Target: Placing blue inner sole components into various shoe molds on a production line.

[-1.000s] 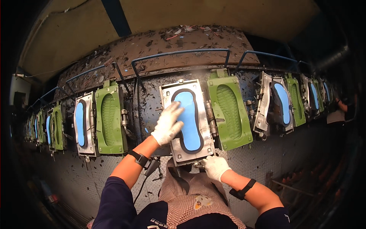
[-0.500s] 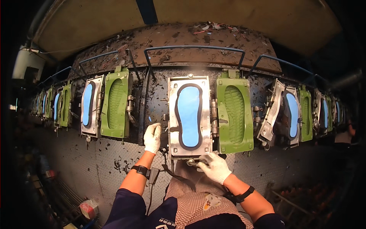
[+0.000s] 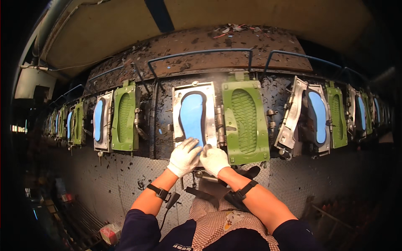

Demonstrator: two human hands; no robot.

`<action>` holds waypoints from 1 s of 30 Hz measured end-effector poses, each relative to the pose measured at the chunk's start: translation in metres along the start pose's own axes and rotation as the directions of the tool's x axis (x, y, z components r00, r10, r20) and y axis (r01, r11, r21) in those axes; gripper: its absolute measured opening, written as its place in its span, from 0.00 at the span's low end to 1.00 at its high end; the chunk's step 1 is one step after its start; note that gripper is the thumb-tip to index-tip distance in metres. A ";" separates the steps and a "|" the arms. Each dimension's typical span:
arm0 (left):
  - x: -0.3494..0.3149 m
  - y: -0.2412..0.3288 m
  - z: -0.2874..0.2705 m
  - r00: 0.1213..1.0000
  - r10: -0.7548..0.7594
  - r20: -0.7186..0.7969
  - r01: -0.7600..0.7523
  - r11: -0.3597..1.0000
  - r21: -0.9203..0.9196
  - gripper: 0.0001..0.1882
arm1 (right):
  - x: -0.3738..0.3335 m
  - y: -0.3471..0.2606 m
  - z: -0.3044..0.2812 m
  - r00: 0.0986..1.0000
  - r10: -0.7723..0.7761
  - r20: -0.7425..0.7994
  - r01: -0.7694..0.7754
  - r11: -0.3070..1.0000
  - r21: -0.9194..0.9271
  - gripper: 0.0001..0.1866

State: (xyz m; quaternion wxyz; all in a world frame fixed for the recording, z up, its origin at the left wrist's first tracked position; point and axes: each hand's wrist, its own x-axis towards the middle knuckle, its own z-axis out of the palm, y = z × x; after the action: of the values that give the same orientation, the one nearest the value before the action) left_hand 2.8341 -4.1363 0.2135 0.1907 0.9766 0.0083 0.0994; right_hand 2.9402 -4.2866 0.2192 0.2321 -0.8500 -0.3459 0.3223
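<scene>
- Left hand [image 3: 183,159]: at 7 o'clock on blue sole [image 3: 192,113], fingers extended, slightly spread.
- Blue sole: black-edged, lying in metal mould [image 3: 211,121], 12 o'clock from hands.
- Right hand [image 3: 214,160]: at 5 o'clock on blue sole, fingers curled; cannot tell if pinching.
- Green mould [image 3: 245,121]: at 3 o'clock, beside metal mould.

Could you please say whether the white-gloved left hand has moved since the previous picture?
Yes: the left hand has moved rightward, from beside the rectangular silver metal mould onto the near end of the flat blue insole.
</scene>
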 end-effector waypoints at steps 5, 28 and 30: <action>-0.009 0.008 0.005 0.989 -0.054 -0.135 0.065 0.995 0.080 0.19 | -0.071 0.050 -0.040 0.971 -0.052 0.232 0.017 0.989 0.147 0.20; 0.230 0.331 0.179 0.617 -0.714 0.330 0.780 0.501 -0.374 0.46 | -0.020 0.358 -0.334 0.927 0.052 -0.371 -0.218 0.880 -0.422 0.11; 0.244 0.389 0.172 0.506 -0.593 0.627 0.863 0.340 -0.374 0.52 | -0.020 0.367 -0.341 0.936 0.091 -0.339 -0.227 0.895 -0.385 0.15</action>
State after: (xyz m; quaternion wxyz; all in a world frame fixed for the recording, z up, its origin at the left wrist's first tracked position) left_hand 3.0987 -4.5480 0.2497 0.5378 0.7259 0.3818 -0.1950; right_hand 3.3314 -4.5997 0.2334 0.0689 -0.9457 -0.2942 0.1202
